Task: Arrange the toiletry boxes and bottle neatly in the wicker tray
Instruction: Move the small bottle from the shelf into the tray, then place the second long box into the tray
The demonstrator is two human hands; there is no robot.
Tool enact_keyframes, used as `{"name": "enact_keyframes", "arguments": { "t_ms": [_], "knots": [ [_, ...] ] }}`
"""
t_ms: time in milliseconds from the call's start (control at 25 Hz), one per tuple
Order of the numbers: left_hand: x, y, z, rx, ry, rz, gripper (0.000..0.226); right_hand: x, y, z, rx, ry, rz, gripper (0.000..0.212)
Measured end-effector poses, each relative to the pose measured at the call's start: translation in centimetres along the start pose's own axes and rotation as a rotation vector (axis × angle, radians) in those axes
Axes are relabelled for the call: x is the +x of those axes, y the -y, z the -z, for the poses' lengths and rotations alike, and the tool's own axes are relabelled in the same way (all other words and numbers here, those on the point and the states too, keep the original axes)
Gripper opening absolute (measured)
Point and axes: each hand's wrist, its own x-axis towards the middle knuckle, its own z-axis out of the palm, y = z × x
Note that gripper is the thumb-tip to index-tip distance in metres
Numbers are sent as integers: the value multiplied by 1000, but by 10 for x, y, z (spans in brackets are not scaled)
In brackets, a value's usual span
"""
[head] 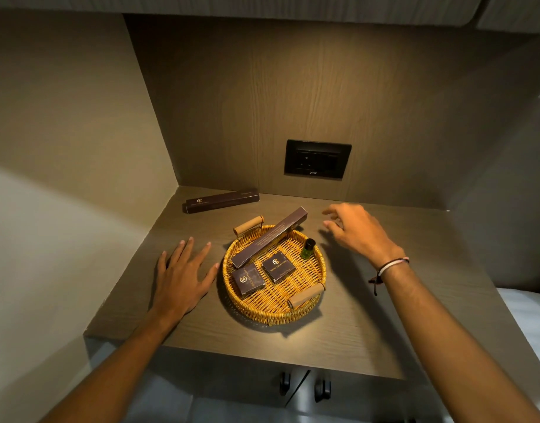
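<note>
Sitting on the brown wooden shelf (384, 325), a round yellow wicker tray (256, 309) with two wooden handles is seen. Two small dark square boxes (248, 279) (278, 267) are laid flat in the tray, side by side. A long thin dark box (270, 237) is leaned across the far rim, one end sticking out. A little green bottle with a black cap (307, 249) is stood upright near the right rim. Another long dark box (221, 200) is left at the back of the shelf, well apart. The left hand (183, 277) is spread flat on the shelf just beside the tray, holding nothing. The right hand (355, 230) is held above the shelf, fingers loosely open, empty.
</note>
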Motion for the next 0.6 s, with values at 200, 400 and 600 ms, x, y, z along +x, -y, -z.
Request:
{"name": "enact_keyframes", "arguments": {
  "t_ms": [200,400,600],
  "knots": [
    [5,-1,3,29,33,11,65,-24,-36,-62,-37,50,-179,55],
    [44,-3,28,28,-5,54,47,-30,-48,-89,-123,-38,-182,60],
    [105,-8,58,47,111,21,57,-30,-48,-92,-126,-58,-174,59]
  ]
}}
